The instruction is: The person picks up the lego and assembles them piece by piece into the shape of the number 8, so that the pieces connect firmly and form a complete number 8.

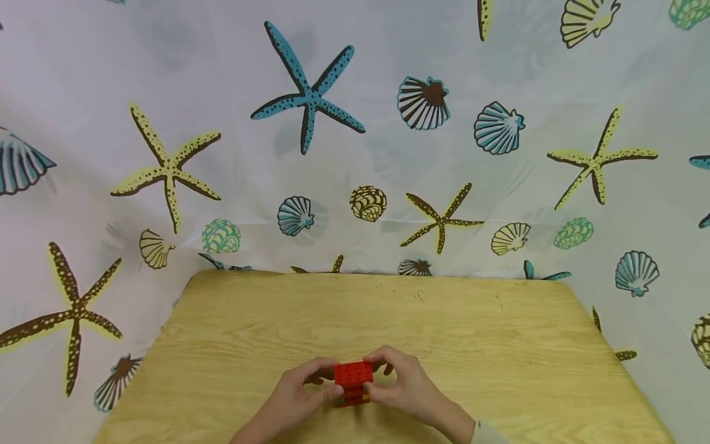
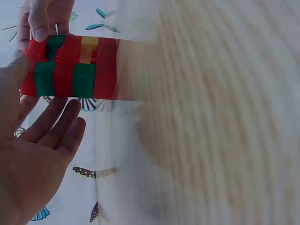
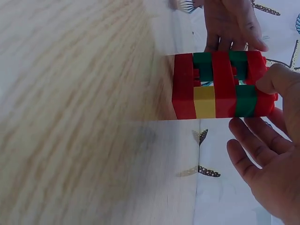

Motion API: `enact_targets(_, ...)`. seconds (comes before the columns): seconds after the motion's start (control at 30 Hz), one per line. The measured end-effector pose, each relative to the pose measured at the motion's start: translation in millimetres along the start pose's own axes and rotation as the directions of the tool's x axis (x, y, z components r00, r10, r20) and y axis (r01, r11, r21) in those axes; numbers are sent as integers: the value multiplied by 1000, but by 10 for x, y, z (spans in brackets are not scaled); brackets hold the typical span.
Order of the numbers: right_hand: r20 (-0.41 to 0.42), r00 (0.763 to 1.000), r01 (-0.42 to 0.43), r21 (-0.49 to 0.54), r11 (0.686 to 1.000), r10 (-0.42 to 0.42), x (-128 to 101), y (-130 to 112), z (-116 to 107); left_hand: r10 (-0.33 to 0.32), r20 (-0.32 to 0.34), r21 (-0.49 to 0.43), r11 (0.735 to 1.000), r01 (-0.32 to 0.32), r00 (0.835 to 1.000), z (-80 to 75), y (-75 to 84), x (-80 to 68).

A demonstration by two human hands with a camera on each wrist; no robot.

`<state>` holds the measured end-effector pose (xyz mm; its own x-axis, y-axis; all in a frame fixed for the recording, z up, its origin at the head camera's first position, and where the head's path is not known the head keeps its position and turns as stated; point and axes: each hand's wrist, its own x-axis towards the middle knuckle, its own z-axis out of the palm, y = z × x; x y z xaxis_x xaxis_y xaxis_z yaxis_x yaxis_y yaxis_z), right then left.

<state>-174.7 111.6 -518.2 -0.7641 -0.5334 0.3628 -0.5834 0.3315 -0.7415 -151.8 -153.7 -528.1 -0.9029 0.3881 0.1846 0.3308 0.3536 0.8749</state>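
A small tower of toy building bricks [image 1: 353,374] stands on the wooden table, right in front of me. Full-width red layers alternate with layers of smaller bricks that leave gaps, among them a green brick [image 2: 44,79] and a yellow brick [image 3: 205,102]. Rows of studs show on the top red brick. My left hand [image 1: 302,394] pinches that top brick at its left end, thumb in front and fingers toward the back. At the right end my right hand [image 1: 407,385] does the same. In both wrist views the lower fingers spread out away from the tower.
The wood-grain table [image 1: 471,333] reaches out on all sides of the tower. A white curtain [image 1: 355,148] printed with starfish and shells hangs along the table's back edge and down both sides.
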Motion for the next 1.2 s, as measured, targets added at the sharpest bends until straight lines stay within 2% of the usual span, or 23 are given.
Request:
enact_targets(0.27, 6, 1000, 17, -11, 1000, -16, -22, 20, -8, 43, 20, 11, 999, -43, 999, 36, -60, -4)
enact_targets(0.47, -1, 1000, -5, 8, 1000, 5, -1, 53, -58, 1, 17, -21, 1000, 0, 1000, 64, -62, 69)
enact_targets(0.73, -27, 993, -109, 65, 992, 111, 102, 127, -165, -132, -36, -42, 990, 131, 991, 115, -52, 286)
enact_targets(0.87, -58, 985, -157, 79, 984, 162, 171, 180, -201, -146, -73, -54, 988, 142, 987, 146, -82, 430)
enact_targets(1.2, -131, 946, -290, 67, 955, 296, 344, 355, -231, -196, -108, -42, 980, 192, 975, 226, -96, 753)
